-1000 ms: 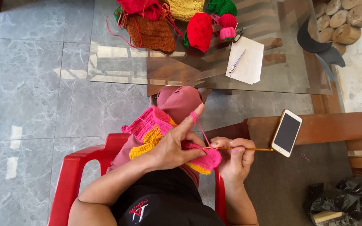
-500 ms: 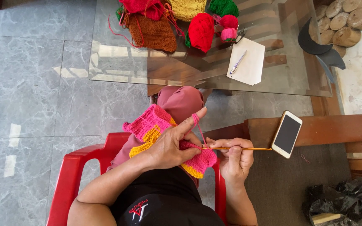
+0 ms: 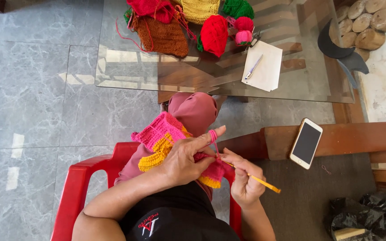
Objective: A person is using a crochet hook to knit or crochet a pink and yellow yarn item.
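A pink and yellow crochet piece (image 3: 161, 138) lies over my lap on a red plastic chair (image 3: 90, 178). My left hand (image 3: 186, 158) grips the piece at its near edge, with pink yarn (image 3: 212, 136) looped around the outstretched index finger. My right hand (image 3: 244, 180) pinches a thin orange crochet hook (image 3: 260, 180) whose tip goes into the fabric beside the left thumb. The hook's tail points down to the right.
A glass table (image 3: 126, 67) ahead carries red, brown, yellow and green crocheted pieces (image 3: 170, 31), yarn balls (image 3: 243, 24), and paper (image 3: 264, 67) with a pen. A phone (image 3: 306, 143) rests on a wooden bench (image 3: 358, 138). Black bags (image 3: 367, 214) lie lower right.
The hook has swung from level to slanting down right, and my right hand has dropped slightly. My left hand still holds the piece, index finger lowered a little.
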